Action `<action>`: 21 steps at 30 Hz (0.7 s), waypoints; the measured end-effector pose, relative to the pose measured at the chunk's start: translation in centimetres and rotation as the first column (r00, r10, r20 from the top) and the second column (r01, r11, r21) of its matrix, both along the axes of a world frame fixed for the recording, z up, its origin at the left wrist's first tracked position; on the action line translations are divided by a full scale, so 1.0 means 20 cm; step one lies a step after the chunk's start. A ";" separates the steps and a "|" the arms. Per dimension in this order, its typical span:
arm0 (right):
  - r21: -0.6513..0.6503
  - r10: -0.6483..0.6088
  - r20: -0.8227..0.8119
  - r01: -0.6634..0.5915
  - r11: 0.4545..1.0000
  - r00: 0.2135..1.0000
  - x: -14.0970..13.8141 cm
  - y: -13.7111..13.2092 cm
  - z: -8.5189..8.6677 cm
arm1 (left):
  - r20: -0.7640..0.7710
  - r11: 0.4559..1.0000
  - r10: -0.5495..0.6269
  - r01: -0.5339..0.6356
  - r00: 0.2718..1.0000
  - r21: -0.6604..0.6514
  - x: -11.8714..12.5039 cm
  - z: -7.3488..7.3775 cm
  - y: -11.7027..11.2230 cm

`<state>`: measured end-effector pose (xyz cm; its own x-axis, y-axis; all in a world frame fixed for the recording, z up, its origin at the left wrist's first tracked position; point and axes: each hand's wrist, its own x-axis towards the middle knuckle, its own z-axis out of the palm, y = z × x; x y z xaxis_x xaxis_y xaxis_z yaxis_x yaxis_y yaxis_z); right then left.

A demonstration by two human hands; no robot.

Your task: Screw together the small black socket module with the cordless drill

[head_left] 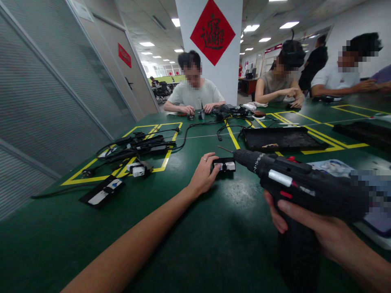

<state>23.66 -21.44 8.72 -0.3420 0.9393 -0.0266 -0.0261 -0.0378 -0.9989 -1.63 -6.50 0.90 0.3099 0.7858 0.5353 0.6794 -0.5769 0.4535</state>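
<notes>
My right hand [308, 219] is wrapped round the grip of a black cordless drill [293, 179], held above the table at the right. Its long thin bit points left and passes above a small black case [225, 171] with white parts inside. The left end of that case is gripped between the thumb and fingers of my left hand [205, 173], which wears a ring. The case lies on the green table [195, 244]. The bit's tip appears apart from the case.
Black power adapters with cables [143, 142] lie in a heap at the left. A black panel with white patches [102, 193] and a white plug [137, 169] sit nearer. An open black tray [284, 138] stands behind the drill. Several people sit across the table.
</notes>
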 end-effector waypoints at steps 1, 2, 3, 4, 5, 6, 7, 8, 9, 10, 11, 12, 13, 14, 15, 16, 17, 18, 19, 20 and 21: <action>-0.004 -0.016 0.030 0.016 1.000 0.999 0.00 0.01 0.00 | -0.003 1.000 -0.004 0.004 1.000 0.001 0.00 0.00 0.00; 0.002 -0.035 0.056 0.035 0.999 0.998 0.01 0.02 0.01 | -0.008 1.000 -0.010 0.010 1.000 0.002 0.00 0.00 0.00; 0.008 -0.050 0.076 0.049 0.999 0.996 0.01 0.02 0.02 | -0.015 1.000 -0.016 0.016 1.000 0.004 0.00 0.00 0.00; 0.008 -0.065 0.078 0.065 0.998 0.995 0.01 0.03 0.03 | -0.021 1.000 -0.021 0.021 1.000 0.006 0.01 0.00 0.00; 0.000 -0.060 0.054 0.060 0.998 0.997 0.02 0.04 0.04 | -0.028 1.000 -0.023 0.023 0.999 0.008 0.01 0.01 -0.01; -0.023 -0.047 0.010 0.047 0.999 0.999 0.02 0.05 0.04 | -0.036 1.000 -0.021 0.021 0.999 0.009 0.01 0.01 -0.01; -0.054 -0.032 -0.052 0.029 0.998 0.998 0.03 0.05 0.05 | -0.044 1.000 -0.016 0.017 0.999 0.008 0.01 0.01 -0.01; -0.096 -0.029 -0.116 0.017 0.995 0.993 0.03 0.06 0.04 | -0.054 1.000 -0.012 0.013 0.998 0.005 0.01 0.02 -0.01; -0.147 -0.047 -0.170 0.022 0.989 0.984 0.04 0.07 0.04 | -0.065 1.000 -0.013 0.013 0.998 0.003 0.01 0.02 -0.01; -0.204 -0.082 -0.203 0.040 0.978 0.976 0.05 0.08 0.02 | -0.078 1.000 -0.020 0.020 0.997 0.002 0.01 0.03 -0.01; -0.255 -0.132 -0.221 0.073 0.964 0.966 0.07 0.08 0.01 | -0.093 0.999 -0.032 0.033 0.995 0.002 0.02 0.03 0.00; -0.298 -0.180 -0.199 0.115 0.947 0.963 0.08 0.09 -0.01 | -0.107 0.999 -0.047 0.048 0.993 0.003 0.02 0.04 0.00; -0.332 -0.214 -0.164 0.150 0.931 0.963 0.09 0.09 -0.03 | -0.122 0.998 -0.062 0.062 0.991 0.003 0.02 0.04 0.01; -0.327 -0.235 -0.157 0.174 0.929 0.959 0.10 0.09 -0.04 | -0.136 0.997 -0.073 0.073 0.988 0.001 0.02 0.04 0.01; -0.352 -0.267 -0.166 0.196 0.915 0.949 0.11 0.09 -0.06 | -0.148 0.997 -0.079 0.080 0.986 -0.001 0.02 0.05 0.02; -0.396 -0.284 -0.186 0.193 0.898 0.941 0.11 0.10 -0.07 | -0.159 0.996 -0.083 0.084 0.984 -0.005 0.02 0.05 0.02; -0.406 -0.287 -0.211 0.183 0.895 0.934 0.11 0.10 -0.09 | -0.170 0.996 -0.087 0.087 0.982 -0.008 0.02 0.05 0.03; -0.397 -0.280 -0.229 0.174 0.901 0.932 0.11 0.11 -0.10 | -0.179 0.996 -0.091 0.090 0.980 -0.013 0.02 0.05 0.03; -0.366 -0.254 -0.227 0.160 0.917 0.940 0.10 0.11 -0.12 | -0.186 0.996 -0.094 0.092 0.978 -0.017 0.02 0.05 0.03; -0.313 -0.204 -0.213 0.132 0.941 0.955 0.10 0.12 -0.13 | -0.190 0.996 -0.094 0.092 0.977 -0.020 0.02 0.05 0.03; -0.267 -0.144 -0.194 0.089 0.960 0.970 0.09 0.12 -0.14 | -0.193 0.996 -0.092 0.089 0.977 -0.023 0.02 0.05 0.03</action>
<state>25.53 -19.01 5.86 -0.2540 0.9443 -0.2095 -0.2527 -0.2739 -0.9280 -1.30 -5.84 1.94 0.4766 0.7567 0.4474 0.7004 -0.6344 0.3269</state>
